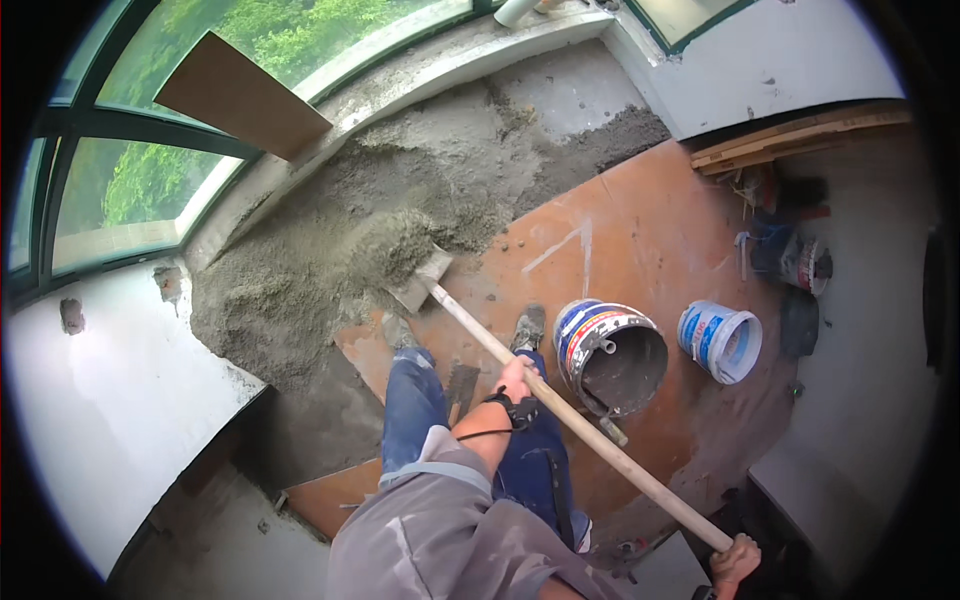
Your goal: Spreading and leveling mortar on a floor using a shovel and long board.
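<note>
Shovel in grey mortar; left hand, right hand: fingers clamped on handle.

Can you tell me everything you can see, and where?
Long wooden-handled shovel: 1, pale, centre
Lumpy mortar-like heap: 1, grey, upper left
Large round plastic bucket: 1, blue-white, right of shovel
Small round plastic bucket: 1, white-blue, farther right
Glass window panes: several, green-framed, upper left
Flat rectangular board: 1, brown, at the window
Smooth floor sheeting: count unclear, orange-brown, centre
Long flat strips: count unclear, brown, upper right
Containers: several, dark, far right
Walls: several, whitish, left and right
Shoes: 2, dusty grey, centre
Trousers: 1, blue, lower centre
Shirt: 1, grey, bottom
Left grip: 1, bare, mid-shovel
Right grip: 1, bare, lower right, on shovel
</note>
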A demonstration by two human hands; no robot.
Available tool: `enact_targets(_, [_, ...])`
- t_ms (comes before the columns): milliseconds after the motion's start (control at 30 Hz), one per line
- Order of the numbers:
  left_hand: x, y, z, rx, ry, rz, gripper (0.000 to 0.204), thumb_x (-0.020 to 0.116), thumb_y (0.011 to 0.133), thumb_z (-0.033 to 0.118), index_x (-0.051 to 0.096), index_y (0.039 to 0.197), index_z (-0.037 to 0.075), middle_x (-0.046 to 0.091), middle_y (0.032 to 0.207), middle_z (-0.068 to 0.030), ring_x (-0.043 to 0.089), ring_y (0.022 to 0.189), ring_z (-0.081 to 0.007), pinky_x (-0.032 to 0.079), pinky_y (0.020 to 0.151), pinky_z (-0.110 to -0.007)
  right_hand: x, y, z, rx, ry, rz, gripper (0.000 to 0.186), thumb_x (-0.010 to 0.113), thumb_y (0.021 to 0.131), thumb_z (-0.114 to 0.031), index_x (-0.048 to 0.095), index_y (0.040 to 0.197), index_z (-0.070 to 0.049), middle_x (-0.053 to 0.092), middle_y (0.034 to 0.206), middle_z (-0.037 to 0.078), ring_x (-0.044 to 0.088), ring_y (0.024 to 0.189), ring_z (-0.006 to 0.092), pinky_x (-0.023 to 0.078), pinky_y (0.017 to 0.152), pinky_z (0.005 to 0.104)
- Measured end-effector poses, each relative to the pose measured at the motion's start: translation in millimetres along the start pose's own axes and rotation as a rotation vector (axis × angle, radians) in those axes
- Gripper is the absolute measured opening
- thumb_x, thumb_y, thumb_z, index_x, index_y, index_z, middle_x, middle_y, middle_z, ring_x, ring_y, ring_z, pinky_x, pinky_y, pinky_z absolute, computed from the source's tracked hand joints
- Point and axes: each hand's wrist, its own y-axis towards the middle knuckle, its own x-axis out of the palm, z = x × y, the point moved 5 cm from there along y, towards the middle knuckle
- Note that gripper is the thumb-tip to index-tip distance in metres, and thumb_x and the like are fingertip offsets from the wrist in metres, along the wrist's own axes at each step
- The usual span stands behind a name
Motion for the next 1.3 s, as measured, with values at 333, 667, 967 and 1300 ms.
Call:
enact_targets(333, [33.9,-87.7,137.3,0.231,-0.232,-0.176,0.015,0.053,0.074,0.016,0.041,0.067,0.011,0.041,0.057,-0.0024,0.042,0.050,-0.0176,0.043,0.052,-0.035,-72.0,78.3,-56.3,0.044,0.065,0.323,0.014,0.058,0.072,-0.010,0.045,0.071,-0.006,0.043,0.059,0.009,0.047,0.055,0.0301,0.034,0.052,0.0411])
enact_targets(667, [215.2,-222.8,142.8,0.399,-0.372,-0.514,0.017,0.052,0.076,0.016,0.040,0.066,0.009,0.042,0.059,-0.0023,0.043,0.054,-0.0152,0.042,0.056,-0.032,-131.9,162.0,52.6,0.226,-0.118,1.039,0.018,0.073,0.071,-0.006,0.057,0.078,-0.010,0.057,0.078,0.004,0.055,0.072,0.0236,0.045,0.068,0.0368])
enact_targets(967, [261.2,-239.8,123.9,0.297,-0.238,-0.451,0.023,0.053,0.073,0.021,0.039,0.059,0.008,0.043,0.054,-0.0046,0.045,0.052,-0.0197,0.044,0.056,-0.035,-227.7,171.8,88.0,0.268,-0.377,1.328,0.026,0.077,0.066,-0.005,0.055,0.079,-0.011,0.054,0.077,0.002,0.054,0.072,0.0190,0.048,0.065,0.0347])
enact_targets(1300, [226.2,-245.5,121.9,0.196,-0.309,-0.245,0.025,0.052,0.071,0.022,0.037,0.056,0.010,0.041,0.054,-0.0038,0.041,0.051,-0.0198,0.044,0.059,-0.036,-224.4,221.1,92.9,0.157,-0.144,1.255,0.021,0.073,0.066,-0.001,0.055,0.074,-0.009,0.054,0.075,0.004,0.054,0.073,0.0224,0.046,0.073,0.0391])
